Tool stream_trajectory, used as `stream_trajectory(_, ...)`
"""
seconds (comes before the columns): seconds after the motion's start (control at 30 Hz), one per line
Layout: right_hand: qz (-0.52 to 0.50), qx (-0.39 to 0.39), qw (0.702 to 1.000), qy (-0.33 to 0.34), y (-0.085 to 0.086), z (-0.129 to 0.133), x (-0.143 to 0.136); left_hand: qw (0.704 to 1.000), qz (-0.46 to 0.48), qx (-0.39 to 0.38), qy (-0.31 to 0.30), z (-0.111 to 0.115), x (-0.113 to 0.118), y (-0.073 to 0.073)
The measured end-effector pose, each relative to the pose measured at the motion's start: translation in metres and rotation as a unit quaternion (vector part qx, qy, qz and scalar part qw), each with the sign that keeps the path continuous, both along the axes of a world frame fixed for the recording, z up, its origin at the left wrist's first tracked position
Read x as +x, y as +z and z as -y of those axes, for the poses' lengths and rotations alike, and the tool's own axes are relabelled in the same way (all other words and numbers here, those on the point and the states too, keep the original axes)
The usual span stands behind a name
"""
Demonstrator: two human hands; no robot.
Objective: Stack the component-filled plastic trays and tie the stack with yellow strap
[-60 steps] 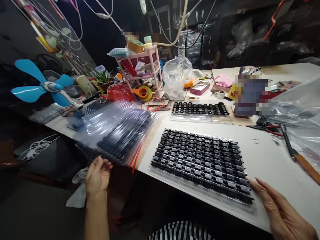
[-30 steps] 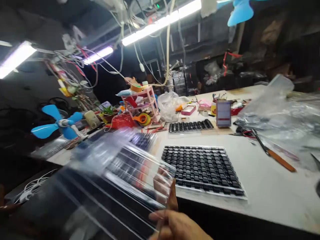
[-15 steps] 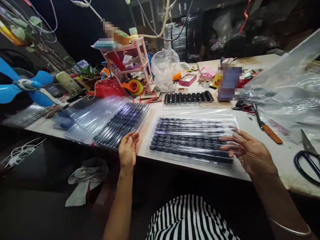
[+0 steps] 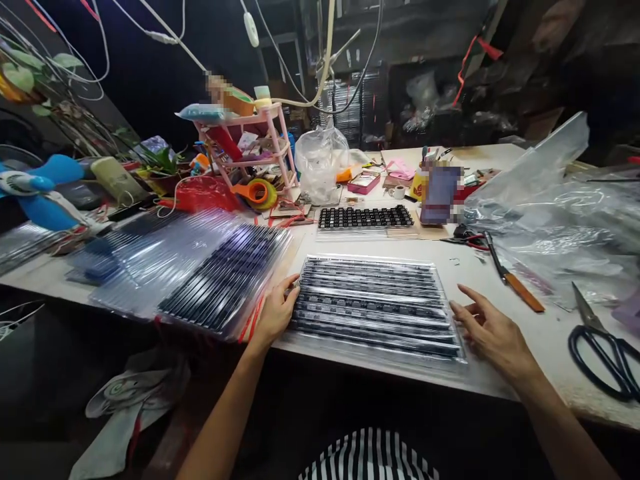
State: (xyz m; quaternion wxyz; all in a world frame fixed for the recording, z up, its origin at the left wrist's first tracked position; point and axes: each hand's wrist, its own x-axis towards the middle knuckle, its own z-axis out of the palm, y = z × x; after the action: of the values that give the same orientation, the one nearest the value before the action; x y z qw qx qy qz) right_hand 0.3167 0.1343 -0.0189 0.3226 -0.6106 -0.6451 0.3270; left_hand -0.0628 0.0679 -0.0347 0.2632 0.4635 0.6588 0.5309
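A clear ribbed plastic tray (image 4: 375,303) with rows of black parts lies flat at the front of the white table. At its left edge, my left hand (image 4: 276,312) has its fingers bent and closed on the rim near the far corner. My right hand (image 4: 495,337) is by the opposite edge, fingers apart and the index stretched out, its fingertips at or just off the rim; I cannot tell which. Left of my left hand lies a pile of similar ribbed clear trays (image 4: 215,273), the nearest ones dark with parts.
Behind the tray is a block of black parts (image 4: 365,217). Black-handled scissors (image 4: 603,353), a wooden-handled tool (image 4: 520,290) and crumpled clear plastic (image 4: 560,220) lie on the right. A pink shelf (image 4: 250,143) and blue fan (image 4: 45,190) stand at the left.
My left hand has moved right onto the tray's left edge. My right hand has drawn off the tray's top to its right edge. The view has shifted, and the tray's contents show more evenly.
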Motion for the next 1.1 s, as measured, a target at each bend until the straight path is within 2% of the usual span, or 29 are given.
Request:
stream_trajectory(0.1, 0.067, 0.005, 0.998, 0.017, -0.008, -0.01, 0.001, 0.999, -0.038, -0.001, -0.007, -0.014, -0.003, -0.001)
stream_trajectory(0.17, 0.109, 0.038, 0.993, 0.035, -0.01, -0.013, -0.002, 0.997, -0.074, 0.0, -0.014, -0.023, -0.002, 0.0)
stream_trajectory(0.23, 0.193, 0.081, 0.976, 0.059, -0.009, -0.012, -0.008, 0.994, -0.112, -0.004, -0.019, -0.029, 0.001, 0.001)
stream_trajectory(0.3, 0.304, 0.131, 0.939, 0.093, -0.007, -0.01, -0.017, 0.989, -0.144, -0.012, -0.012, -0.033, 0.007, 0.0)
stream_trajectory(0.37, 0.395, 0.188, 0.889, 0.135, -0.005, -0.01, -0.028, 0.981, -0.191, -0.023, -0.007, -0.036, 0.017, -0.001)
stream_trajectory(0.43, 0.435, 0.231, 0.849, 0.189, -0.003, -0.015, -0.041, 0.963, -0.264, -0.044, -0.036, -0.041, 0.032, -0.001)
stream_trajectory(0.47, 0.435, 0.237, 0.84, 0.22, -0.003, -0.019, -0.048, 0.949, -0.302, -0.055, -0.067, -0.045, 0.041, -0.001)
stream_trajectory(0.53, 0.404, 0.23, 0.838, 0.285, -0.002, -0.03, -0.063, 0.92, -0.356, -0.07, -0.145, -0.056, 0.062, 0.001)
stream_trajectory(0.63, 0.353, 0.223, 0.842, 0.342, -0.001, -0.047, -0.081, 0.896, -0.373, -0.059, -0.233, -0.071, 0.085, 0.004)
stream_trajectory(0.73, 0.34, 0.222, 0.844, 0.351, -0.002, -0.057, -0.084, 0.889, -0.377, -0.048, -0.257, -0.077, 0.08, 0.006)
stream_trajectory(0.83, 0.349, 0.197, 0.861, 0.314, -0.006, -0.054, -0.065, 0.912, -0.342, -0.055, -0.222, -0.066, 0.047, 0.004)
stream_trajectory(0.93, 0.336, 0.158, 0.894, 0.251, -0.013, -0.036, -0.04, 0.963, -0.237, -0.055, -0.119, -0.041, 0.016, -0.002)
stream_trajectory(1.03, 0.294, 0.175, 0.911, 0.232, -0.018, -0.007, -0.02, 0.983, -0.176, -0.031, -0.033, -0.007, 0.009, -0.005)
stream_trajectory(1.1, 0.268, 0.206, 0.912, 0.231, -0.02, 0.017, -0.007, 0.984, -0.176, -0.024, -0.019, 0.016, 0.012, -0.002)
